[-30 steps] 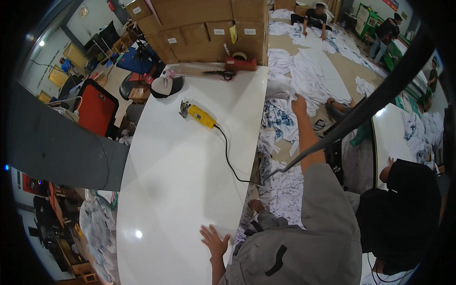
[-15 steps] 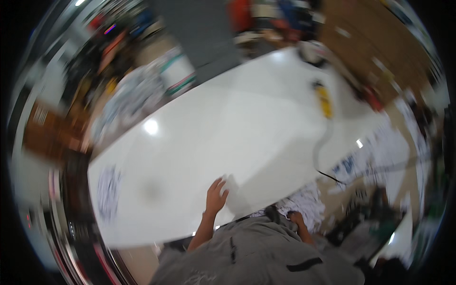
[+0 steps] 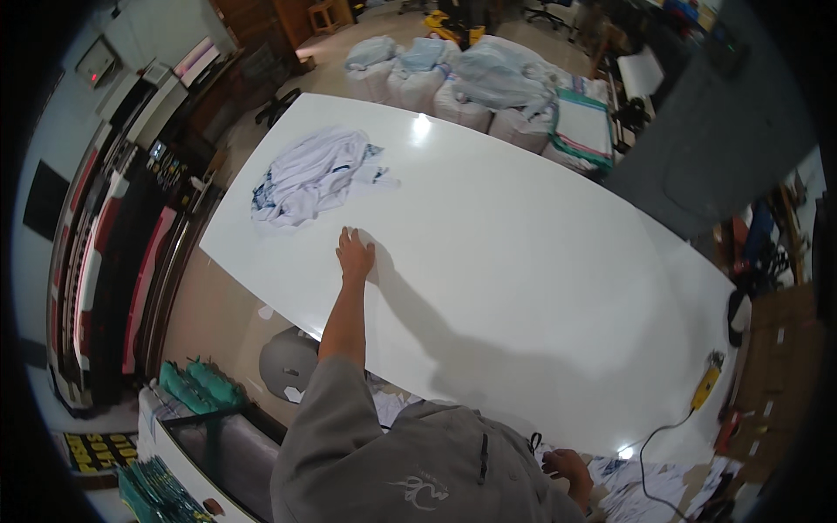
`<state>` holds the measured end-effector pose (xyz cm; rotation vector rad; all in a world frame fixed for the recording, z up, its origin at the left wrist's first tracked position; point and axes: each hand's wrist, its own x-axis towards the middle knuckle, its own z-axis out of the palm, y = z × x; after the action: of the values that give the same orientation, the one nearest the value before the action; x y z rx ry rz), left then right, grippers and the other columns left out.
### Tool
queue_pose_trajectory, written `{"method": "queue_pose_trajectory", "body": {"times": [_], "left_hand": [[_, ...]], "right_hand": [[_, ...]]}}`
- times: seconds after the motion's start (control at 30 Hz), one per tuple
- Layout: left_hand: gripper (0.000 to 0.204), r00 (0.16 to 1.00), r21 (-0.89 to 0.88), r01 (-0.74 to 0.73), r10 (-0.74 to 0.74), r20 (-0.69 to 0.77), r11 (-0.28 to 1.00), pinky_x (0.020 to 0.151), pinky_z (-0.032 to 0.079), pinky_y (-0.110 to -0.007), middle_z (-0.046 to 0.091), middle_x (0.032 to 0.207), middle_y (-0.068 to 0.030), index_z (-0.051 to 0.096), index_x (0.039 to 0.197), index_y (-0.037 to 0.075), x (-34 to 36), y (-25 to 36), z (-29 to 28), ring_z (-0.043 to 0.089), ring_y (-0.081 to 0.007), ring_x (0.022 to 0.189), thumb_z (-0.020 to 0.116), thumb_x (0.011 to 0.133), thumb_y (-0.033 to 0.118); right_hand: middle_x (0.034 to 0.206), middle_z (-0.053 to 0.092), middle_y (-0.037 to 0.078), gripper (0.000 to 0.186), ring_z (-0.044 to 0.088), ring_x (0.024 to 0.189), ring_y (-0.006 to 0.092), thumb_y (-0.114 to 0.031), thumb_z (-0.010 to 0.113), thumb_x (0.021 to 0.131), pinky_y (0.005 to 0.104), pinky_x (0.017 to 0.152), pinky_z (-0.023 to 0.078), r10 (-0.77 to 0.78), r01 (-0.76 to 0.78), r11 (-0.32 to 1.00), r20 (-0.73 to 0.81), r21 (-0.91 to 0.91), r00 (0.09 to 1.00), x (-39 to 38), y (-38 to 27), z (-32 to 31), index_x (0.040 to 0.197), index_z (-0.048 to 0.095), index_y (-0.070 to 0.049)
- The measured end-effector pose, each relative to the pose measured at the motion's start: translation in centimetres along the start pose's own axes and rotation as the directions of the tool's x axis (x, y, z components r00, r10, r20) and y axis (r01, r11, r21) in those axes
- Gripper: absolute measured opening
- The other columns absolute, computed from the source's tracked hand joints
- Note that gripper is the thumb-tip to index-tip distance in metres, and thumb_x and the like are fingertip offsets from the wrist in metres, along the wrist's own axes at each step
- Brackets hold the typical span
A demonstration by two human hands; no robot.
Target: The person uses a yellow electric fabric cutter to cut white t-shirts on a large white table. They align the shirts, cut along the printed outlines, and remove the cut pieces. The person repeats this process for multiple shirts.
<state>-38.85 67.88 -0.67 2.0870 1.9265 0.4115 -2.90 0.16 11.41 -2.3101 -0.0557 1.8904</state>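
person in grey top stands at the long side of a big wht table (image 3: 523,261), left arm stretched out over it. left hand (image 3: 356,253) is nr the cloth (image 3: 314,179), just short of it; fingers loose & slightly apart, nothing in them afaict. can't tell from here if the palm's on the tabletop or just above. cloth's a crumpled heap, wht w/ blue print, on the table's left end, a few bits trailing off its r side. right hand (image 3: 568,466) is low, by the near table edge, fingers curled in; can't tell if they've got hold of anything. scraps (image 3: 641,488) lie below, past that edge. yellow tool (image 3: 707,385) w/ metal head lies at the table's r end, well apart from both hands, its cord (image 3: 648,440) running over the near edge. boxes (image 3: 776,383) stacked beyond it; full sacks (image 3: 462,100) along the far side, nr a grey pillar (image 3: 706,131).
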Motion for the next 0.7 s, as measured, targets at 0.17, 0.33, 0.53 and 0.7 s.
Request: {"method": "queue_pose_trajectory", "body": {"times": [0.17,0.33,0.53,0.7], "left_hand": [[0.072,0.996,0.010,0.077,-0.077,-0.052,0.997,0.116,0.039,-0.066,0.021,0.176,-0.0143,0.049,0.155,0.005,8.4,-1.6,-1.6,0.032,-0.0394,0.156,0.076,0.093,0.032],[0.064,0.998,0.032,0.063,-0.063,-0.022,0.997,0.112,0.044,-0.064,0.037,0.169,-0.0136,0.054,0.150,0.006,14.8,-2.7,-2.0,0.040,-0.0411,0.150,0.072,0.095,0.033],[0.023,0.907,0.012,-0.407,0.406,-0.112,0.913,0.086,0.053,-0.059,0.068,0.125,-0.0176,0.070,0.112,0.005,11.1,-0.7,1.9,0.065,-0.0382,0.112,0.065,0.094,0.019],[0.029,0.835,-0.472,-0.448,0.544,0.082,0.759,0.101,0.051,-0.053,0.068,0.131,-0.0217,0.071,0.121,0.001,-9.5,11.6,6.4,0.062,-0.0415,0.124,0.067,0.093,0.011]], "right_hand": [[0.097,0.080,0.015,0.036,0.079,0.085,0.0250,-0.030,0.067,0.101,0.0374,0.074,0.063,-0.212,0.201,0.976,-0.147,-0.087,0.966,-1.8,-8.0,0.8,0.109,0.074,0.004],[0.096,0.080,0.014,0.033,0.079,0.085,0.0234,-0.028,0.066,0.101,0.0357,0.074,0.062,-0.257,0.230,0.960,-0.174,-0.159,0.951,-3.0,-13.5,1.0,0.110,0.074,0.003],[0.093,0.079,0.012,0.035,0.076,0.083,0.0204,-0.028,0.067,0.101,0.0343,0.078,0.058,-0.524,0.375,0.783,-0.201,-0.496,0.828,0.8,-18.6,0.8,0.115,0.074,0.003],[0.107,0.076,0.009,0.043,0.073,0.095,0.0184,-0.035,0.063,0.107,0.0344,0.083,0.059,-0.635,0.610,0.773,-0.217,-0.177,0.741,5.2,-25.5,4.0,0.133,0.069,-0.002]]}}
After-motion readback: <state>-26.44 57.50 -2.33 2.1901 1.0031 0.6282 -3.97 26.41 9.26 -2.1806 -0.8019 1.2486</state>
